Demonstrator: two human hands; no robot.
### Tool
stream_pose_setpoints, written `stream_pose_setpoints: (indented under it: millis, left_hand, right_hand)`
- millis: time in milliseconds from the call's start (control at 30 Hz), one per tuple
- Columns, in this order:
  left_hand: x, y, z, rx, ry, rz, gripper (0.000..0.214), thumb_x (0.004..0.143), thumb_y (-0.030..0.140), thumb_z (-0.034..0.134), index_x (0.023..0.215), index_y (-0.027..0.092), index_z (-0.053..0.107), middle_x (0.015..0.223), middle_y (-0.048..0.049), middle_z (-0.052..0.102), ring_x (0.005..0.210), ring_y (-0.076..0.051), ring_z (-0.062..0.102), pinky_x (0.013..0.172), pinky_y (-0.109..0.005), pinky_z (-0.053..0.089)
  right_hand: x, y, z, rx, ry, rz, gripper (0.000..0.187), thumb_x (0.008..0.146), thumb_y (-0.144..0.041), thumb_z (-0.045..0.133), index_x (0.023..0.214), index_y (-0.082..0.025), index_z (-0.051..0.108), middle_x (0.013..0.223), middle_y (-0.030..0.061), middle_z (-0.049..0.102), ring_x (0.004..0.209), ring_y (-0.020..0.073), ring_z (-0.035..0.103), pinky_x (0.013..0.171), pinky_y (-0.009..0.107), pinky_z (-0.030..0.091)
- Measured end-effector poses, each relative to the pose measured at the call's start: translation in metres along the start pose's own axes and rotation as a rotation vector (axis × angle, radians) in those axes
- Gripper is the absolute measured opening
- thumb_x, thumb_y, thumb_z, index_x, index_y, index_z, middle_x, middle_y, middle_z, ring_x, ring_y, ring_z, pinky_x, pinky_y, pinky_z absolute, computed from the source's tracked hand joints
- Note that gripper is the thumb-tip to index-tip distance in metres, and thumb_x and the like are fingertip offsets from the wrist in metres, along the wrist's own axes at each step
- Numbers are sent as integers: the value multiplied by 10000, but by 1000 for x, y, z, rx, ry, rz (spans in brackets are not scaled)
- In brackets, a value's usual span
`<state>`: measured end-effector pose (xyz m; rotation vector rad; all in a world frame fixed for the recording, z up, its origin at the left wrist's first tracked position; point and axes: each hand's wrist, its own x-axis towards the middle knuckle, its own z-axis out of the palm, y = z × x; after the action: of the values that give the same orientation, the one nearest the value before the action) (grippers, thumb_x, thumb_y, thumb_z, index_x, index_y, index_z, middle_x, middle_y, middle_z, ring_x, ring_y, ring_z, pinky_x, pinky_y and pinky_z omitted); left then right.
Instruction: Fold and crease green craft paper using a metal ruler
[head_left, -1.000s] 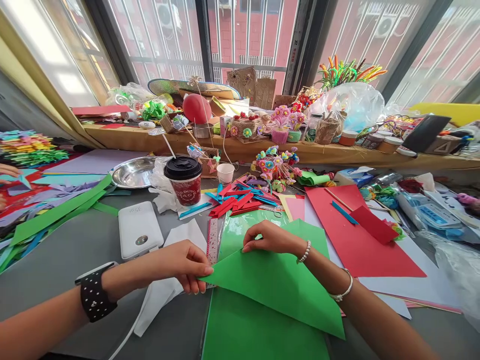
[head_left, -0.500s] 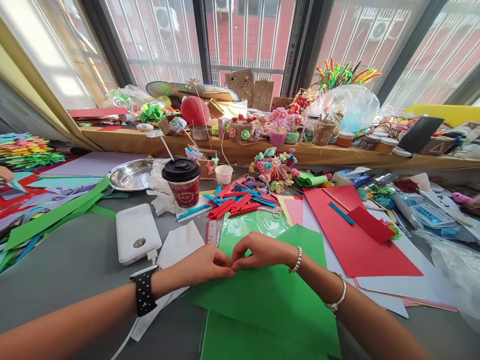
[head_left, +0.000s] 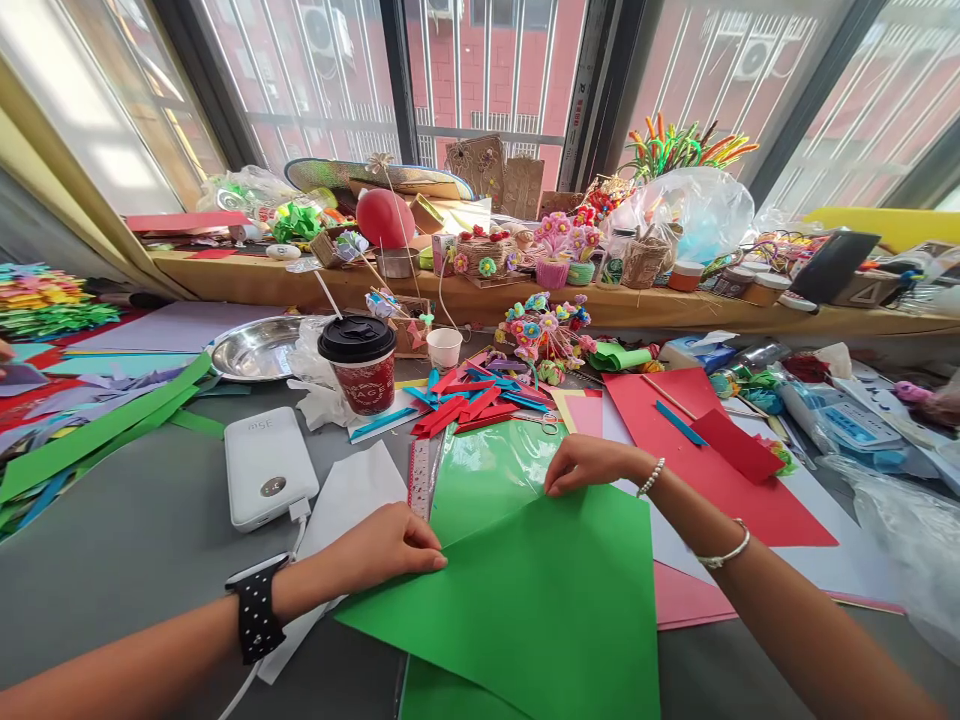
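A large sheet of green paper [head_left: 517, 600] is stretched between my two hands, its upper edge slanting up to the right. My left hand [head_left: 397, 550] pinches that edge at its lower left, near the white paper piece [head_left: 361, 482]. Higher up and to the right, my right hand [head_left: 589, 465] pinches the same edge. Under the sheet lies a clear plastic sleeve [head_left: 480, 470] with green inside, and part of it shows beyond the edge. A pink ruler [head_left: 420, 478] lies just left of the sleeve.
A white power bank [head_left: 270, 468] with a cable and a lidded coffee cup [head_left: 360, 370] stand at left. Folded red and blue strips [head_left: 480, 398] lie beyond the sleeve, with scissors [head_left: 550, 424] beside them. Red paper [head_left: 720, 470] covers the right side. Another person's hand shows at far left.
My hands, close together before, have spread along the green paper's edge. The left moved down-left and the right moved up-right; the sheet now lies flatter and at a different angle.
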<state>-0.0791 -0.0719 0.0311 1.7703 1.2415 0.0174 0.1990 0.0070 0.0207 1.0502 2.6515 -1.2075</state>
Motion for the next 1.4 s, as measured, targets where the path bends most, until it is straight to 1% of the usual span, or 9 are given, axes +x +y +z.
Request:
stream_pose_setpoints:
  millis: [300, 467, 533, 600, 733, 833, 1033, 1200, 1400]
  left_hand:
    - [-4, -10, 1, -30, -1, 5, 302, 646, 361, 512, 437, 156, 438, 462, 53, 277, 479, -82, 241, 449, -213, 172]
    - [-3, -9, 2, -20, -2, -13, 305, 643, 368, 500, 439, 160, 414, 465, 53, 261, 479, -85, 233, 454, -219, 168]
    - [-2, -6, 3, -14, 2, -3, 305, 645, 368, 491, 438, 163, 400, 470, 52, 263, 481, -86, 232, 453, -219, 169]
    - [-3, -2, 4, -3, -4, 29, 319, 653, 361, 477, 425, 164, 370, 473, 50, 248, 480, -86, 221, 449, -220, 164]
    - [-4, 0, 7, 2, 13, 31, 263, 649, 336, 480, 459, 160, 434, 482, 49, 301, 484, -85, 256, 447, -207, 190]
    - [-1, 4, 9, -1, 30, 27, 209, 636, 327, 501, 530, 149, 528, 499, 45, 380, 493, -86, 310, 450, -192, 222]
    - [23, 30, 17, -3, 48, 165, 266, 698, 347, 463, 669, 138, 625, 564, 28, 477, 532, -92, 375, 464, -184, 253]
    - [32, 37, 20, -38, 11, 193, 262, 709, 342, 447, 604, 143, 580, 510, 44, 354, 488, -84, 292, 428, -204, 188]
    - [15, 21, 15, -64, -3, 169, 310, 715, 361, 431, 482, 168, 364, 506, 46, 253, 489, -85, 224, 440, -228, 161]
  right_hand:
    - [-37, 28, -30, 20, 112, 125, 244, 700, -292, 536, 749, -124, 706, 661, 55, 680, 622, 165, 611, 569, 224, 439]
    - [-31, 6, -26, -2, 263, 112, 308, 760, -342, 486, 869, -120, 670, 818, 88, 679, 736, 180, 612, 645, 249, 446]
    - [-19, -13, -13, -2, 246, 54, 299, 724, -352, 555, 929, -157, 652, 884, 59, 671, 773, 165, 603, 672, 232, 438]
    - [-6, -31, 2, -15, 134, -50, 299, 704, -331, 599, 957, -177, 640, 878, 37, 674, 753, 144, 603, 659, 210, 431]
    - [9, -49, 19, -106, 59, -75, 144, 729, -192, 574, 824, -158, 676, 726, 25, 680, 603, 111, 577, 545, 187, 394]
    - [8, -51, 21, -120, 72, -88, 131, 725, -171, 575, 806, -157, 677, 710, 20, 675, 590, 106, 563, 548, 188, 379]
    - [3, -60, 21, -152, 71, -130, 140, 724, -156, 569, 810, -166, 679, 707, 12, 675, 597, 102, 556, 559, 185, 366]
    - [-1, -65, 20, -150, 85, -149, 149, 728, -145, 561, 816, -168, 679, 701, 9, 674, 594, 98, 556, 558, 177, 367]
    - [-4, -50, 16, -103, 98, -117, 127, 730, -192, 576, 788, -165, 686, 677, 10, 663, 562, 94, 532, 541, 178, 367]
